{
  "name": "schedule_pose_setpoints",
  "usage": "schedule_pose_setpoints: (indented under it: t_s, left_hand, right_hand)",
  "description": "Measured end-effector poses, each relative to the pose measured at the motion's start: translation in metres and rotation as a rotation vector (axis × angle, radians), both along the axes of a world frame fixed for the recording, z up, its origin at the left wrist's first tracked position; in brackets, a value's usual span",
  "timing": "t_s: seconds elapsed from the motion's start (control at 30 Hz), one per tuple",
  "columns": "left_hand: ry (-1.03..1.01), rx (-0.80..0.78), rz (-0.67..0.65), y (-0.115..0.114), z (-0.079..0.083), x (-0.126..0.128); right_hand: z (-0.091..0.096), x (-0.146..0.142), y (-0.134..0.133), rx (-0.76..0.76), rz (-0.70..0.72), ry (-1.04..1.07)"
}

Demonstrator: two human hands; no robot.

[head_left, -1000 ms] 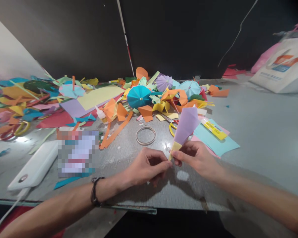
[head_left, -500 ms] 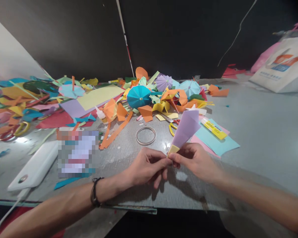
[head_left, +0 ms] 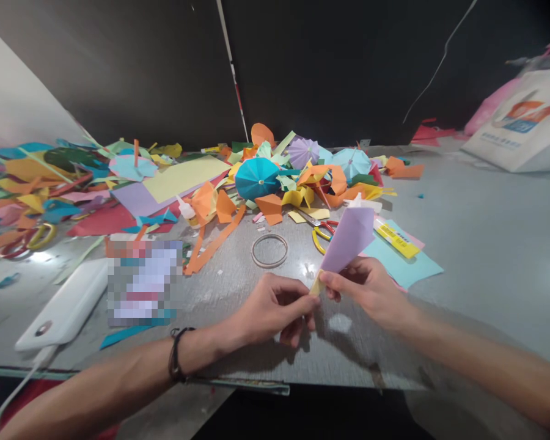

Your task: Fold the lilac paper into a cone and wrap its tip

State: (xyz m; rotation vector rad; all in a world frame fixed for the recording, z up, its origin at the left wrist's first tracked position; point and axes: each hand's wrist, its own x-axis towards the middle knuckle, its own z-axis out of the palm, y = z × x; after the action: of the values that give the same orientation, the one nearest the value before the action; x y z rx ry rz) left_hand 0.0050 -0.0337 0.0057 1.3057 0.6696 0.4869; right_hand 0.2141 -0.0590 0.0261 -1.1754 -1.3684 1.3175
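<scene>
A folded purple paper cone (head_left: 351, 239) stands tilted up to the right above the table, with a pale yellow paper strip (head_left: 317, 285) around its narrow lower end. My left hand (head_left: 282, 308) pinches the strip's bottom tip between thumb and finger. Higher up, my right hand (head_left: 364, 288) grips the strip and the cone's lower part, thumb in front, other fingers behind and partly hidden. Just beyond the cone lie scissors (head_left: 321, 239) with yellow and red handles. A silver ring (head_left: 269, 250) rests left of the cone. To its right, a yellow glue stick (head_left: 398, 239) sits on light blue paper (head_left: 412, 272).
Paper scraps and small paper umbrellas (head_left: 257, 178) are heaped along the dark wall. At left are a white power bank (head_left: 64, 305) with a cable, a blurred-out rectangular item (head_left: 144, 284) and more scissors (head_left: 41, 237). A white bag (head_left: 522, 122) stands at far right.
The cone and my right hand have shifted slightly right, and the cone leans a little more. The yellow strip now shows narrower, turned more edge-on. My left hand still pinches its tip.
</scene>
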Motion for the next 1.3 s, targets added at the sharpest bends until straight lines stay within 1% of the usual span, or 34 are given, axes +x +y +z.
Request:
schedule_pose_setpoints:
  t_s: [0.1,0.2,0.43,0.57,0.77,1.13,1.2,1.3]
  left_hand:
    - [-0.047,0.028,0.000,0.002,-0.001,0.000]
    - [-0.046,0.067,0.001,0.004,-0.001,-0.001]
    - [-0.022,0.112,0.048,0.000,0.007,-0.001]
    - [-0.045,0.097,0.070,0.000,0.006,-0.001]
    - [-0.061,0.059,0.013,0.004,0.001,-0.002]
    - [-0.072,0.076,-0.072,0.006,-0.001,-0.004]
    - [-0.062,0.071,-0.063,0.006,-0.001,-0.004]
    - [-0.050,0.052,-0.010,0.005,0.001,-0.005]
  right_hand:
    - [0.001,-0.002,-0.002,-0.028,0.046,0.003]
    - [0.000,-0.004,-0.003,-0.048,0.075,-0.004]
    - [-0.001,-0.006,-0.003,-0.060,0.073,-0.040]
    - [-0.001,-0.004,-0.002,-0.055,0.067,-0.020]
    - [0.000,-0.003,-0.002,-0.059,0.080,-0.051]
    - [-0.003,-0.005,-0.005,-0.075,0.117,-0.056]
    - [-0.002,-0.002,-0.003,-0.075,0.148,-0.072]
    - [0.004,0.013,0.011,-0.077,0.264,-0.111]
